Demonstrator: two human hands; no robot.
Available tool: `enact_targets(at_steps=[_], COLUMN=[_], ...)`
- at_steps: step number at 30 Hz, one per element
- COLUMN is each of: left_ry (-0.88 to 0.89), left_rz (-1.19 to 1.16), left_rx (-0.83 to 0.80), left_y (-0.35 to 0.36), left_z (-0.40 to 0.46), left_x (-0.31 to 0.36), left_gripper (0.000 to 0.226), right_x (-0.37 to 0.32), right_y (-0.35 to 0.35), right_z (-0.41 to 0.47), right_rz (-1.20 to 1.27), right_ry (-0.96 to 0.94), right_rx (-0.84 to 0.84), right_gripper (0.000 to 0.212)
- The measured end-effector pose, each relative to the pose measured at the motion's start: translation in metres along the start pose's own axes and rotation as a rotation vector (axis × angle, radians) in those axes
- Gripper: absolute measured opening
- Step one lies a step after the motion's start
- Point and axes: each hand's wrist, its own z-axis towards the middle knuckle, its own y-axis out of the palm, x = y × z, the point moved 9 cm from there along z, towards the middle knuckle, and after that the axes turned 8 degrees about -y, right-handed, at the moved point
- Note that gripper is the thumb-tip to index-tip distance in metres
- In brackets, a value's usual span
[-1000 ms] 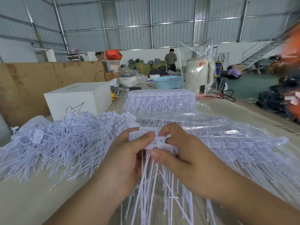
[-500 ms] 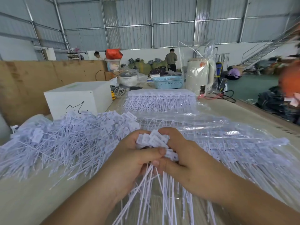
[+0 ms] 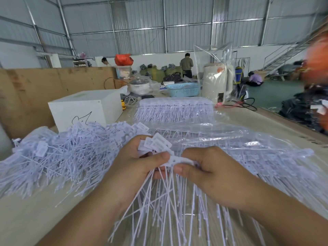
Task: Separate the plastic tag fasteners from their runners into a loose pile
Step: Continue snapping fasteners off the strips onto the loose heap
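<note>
Both hands meet at centre, just above the worktop (image 3: 26,219). Left hand (image 3: 134,167): grip clenched round a bunch of white tag fasteners (image 3: 156,144), flat tag heads fanning up betw. thumb & fingers, thin tails hanging down toward the camera. Right hand (image 3: 209,173): thumb & fingers pinch the white strip (image 3: 177,159) that joins the two hands; more tails drop below it. Can't tell exactly where strip ends & loose tags begin, since the fingers cover the join.

Loose pile (image 3: 62,157) of separated fasteners lies left of the hands on the worktop, heads & tails tangled every way, touching the left wrist area. Right of the hands & behind them: clear plastic bags (image 3: 248,153) w/ fasteners in neat rows inside, spread flat. Further back, another bagged stack (image 3: 175,110) lying across the worktop.

Behind the pile, a white box (image 3: 85,110) w/ a black scribble on its front. Brown board (image 3: 44,89) stands along the left edge. Far end of worktop: blue basket (image 3: 183,89), lidded pot (image 3: 140,86), a cream kettle (image 3: 217,82) wrapped in a clear bag, black cable (image 3: 248,105) beside it.

Background: metal-walled hall, a person (image 3: 186,65) standing w/ back to camera, another crouched on the green floor at right, staircase far right. Orange blur at right edge, too smeared to tell.
</note>
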Motion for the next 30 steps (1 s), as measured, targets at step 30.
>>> enact_targets(at_steps=[30], left_ry=[0.085], left_rz=[-0.075], left_rx=[-0.109], left_y=[0.022], left_z=[-0.015], left_x=[0.013], left_gripper=[0.055], right_x=[-0.020], right_y=[0.002], right_z=[0.001], right_rz=[0.154], right_ry=[-0.190], right_rx=[0.117], right_gripper=[0.065])
